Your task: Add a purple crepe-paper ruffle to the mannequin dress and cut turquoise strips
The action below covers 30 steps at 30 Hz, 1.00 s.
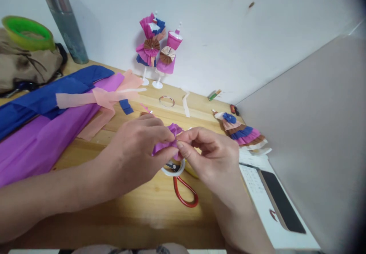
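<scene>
Left hand and right hand, nearest, pinch a gathered purple strip between their fingertips, its ruffles bunched mostly leftward. Below, red-handled scissors overlap a white ring on the wooden table.

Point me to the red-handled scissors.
In the head view, the scissors lie on the table slightly right of centre, just below where the left hand and right hand meet, overlapping the white ring.
</scene>
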{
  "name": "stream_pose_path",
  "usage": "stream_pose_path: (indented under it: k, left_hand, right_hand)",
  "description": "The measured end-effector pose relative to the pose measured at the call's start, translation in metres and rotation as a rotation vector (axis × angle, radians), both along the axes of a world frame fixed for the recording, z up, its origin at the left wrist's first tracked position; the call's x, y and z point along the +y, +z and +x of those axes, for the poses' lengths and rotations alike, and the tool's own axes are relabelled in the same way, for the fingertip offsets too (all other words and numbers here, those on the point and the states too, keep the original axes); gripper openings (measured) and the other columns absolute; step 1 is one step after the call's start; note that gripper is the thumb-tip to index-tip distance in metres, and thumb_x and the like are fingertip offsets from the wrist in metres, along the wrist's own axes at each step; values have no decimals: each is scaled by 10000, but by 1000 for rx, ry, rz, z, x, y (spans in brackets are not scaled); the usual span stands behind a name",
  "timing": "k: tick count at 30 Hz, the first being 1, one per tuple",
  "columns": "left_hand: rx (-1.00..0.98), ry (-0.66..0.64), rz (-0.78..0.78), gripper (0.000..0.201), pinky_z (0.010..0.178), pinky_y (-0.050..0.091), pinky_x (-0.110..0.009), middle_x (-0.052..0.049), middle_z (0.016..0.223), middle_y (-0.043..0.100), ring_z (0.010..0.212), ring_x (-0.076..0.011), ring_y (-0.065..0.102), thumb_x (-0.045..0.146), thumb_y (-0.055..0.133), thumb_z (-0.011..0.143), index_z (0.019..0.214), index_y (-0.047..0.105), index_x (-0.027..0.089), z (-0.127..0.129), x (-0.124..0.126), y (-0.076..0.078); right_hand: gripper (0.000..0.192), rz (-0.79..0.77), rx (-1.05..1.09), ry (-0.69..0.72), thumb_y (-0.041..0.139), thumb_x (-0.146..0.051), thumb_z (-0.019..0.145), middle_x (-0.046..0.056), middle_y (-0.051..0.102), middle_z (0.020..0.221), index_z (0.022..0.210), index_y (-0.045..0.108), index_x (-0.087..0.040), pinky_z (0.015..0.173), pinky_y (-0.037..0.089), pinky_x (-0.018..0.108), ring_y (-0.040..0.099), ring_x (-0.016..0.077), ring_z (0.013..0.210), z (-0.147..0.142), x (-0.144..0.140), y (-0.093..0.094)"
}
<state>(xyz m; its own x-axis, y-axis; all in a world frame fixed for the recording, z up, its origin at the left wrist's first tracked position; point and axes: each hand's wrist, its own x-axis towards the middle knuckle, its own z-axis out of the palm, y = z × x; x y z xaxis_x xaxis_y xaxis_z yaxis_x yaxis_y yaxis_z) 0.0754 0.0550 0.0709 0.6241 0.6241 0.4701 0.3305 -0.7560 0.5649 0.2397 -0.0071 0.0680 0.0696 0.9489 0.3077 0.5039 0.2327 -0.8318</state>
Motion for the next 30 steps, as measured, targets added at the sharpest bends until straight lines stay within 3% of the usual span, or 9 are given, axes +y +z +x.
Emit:
stream_pose_path:
  k: [6,12,18,24,30]
  left_hand:
    - [-1,18,-130,215,638,417,-223,15,627,643,625,-99,580,108,540,797,622,654,161,3,7,2]
    - [-6,-60,-533,126,513,371,-184,43,556,602,542,-78,530,139,549,685,593,632,162,5,21,-1]
    - [-86,-177,-864,89,464,385,-188,22,579,607,512,-87,517,233,584,667,644,624,158,4,30,-9]
    - [-86,-197,-823,122,490,418,-197,11,609,637,546,-102,557,255,590,715,666,658,166,2,31,-6]
    - [-38,-99,-570,211,571,461,-209,6,672,679,625,-120,599,275,564,827,734,721,170,-5,30,-6]
  right_hand:
    - [123,-57,41,27,646,-197,840,1,654,584,726,660,-152,487,475,211,609,115,510,4,5,-7]
    - [109,-247,319,78,714,-224,762,-9,655,571,709,655,-149,433,474,165,618,94,464,6,15,-12]
    - [256,-391,543,130,877,-272,594,-3,666,533,675,672,-142,418,497,165,606,92,424,10,22,-8]
    - [304,-411,603,143,898,-342,579,10,684,543,660,684,-142,415,508,171,600,88,408,13,25,-9]
    - [319,-338,545,139,887,-353,618,-6,657,541,681,654,-144,432,491,163,604,87,433,13,24,-11]
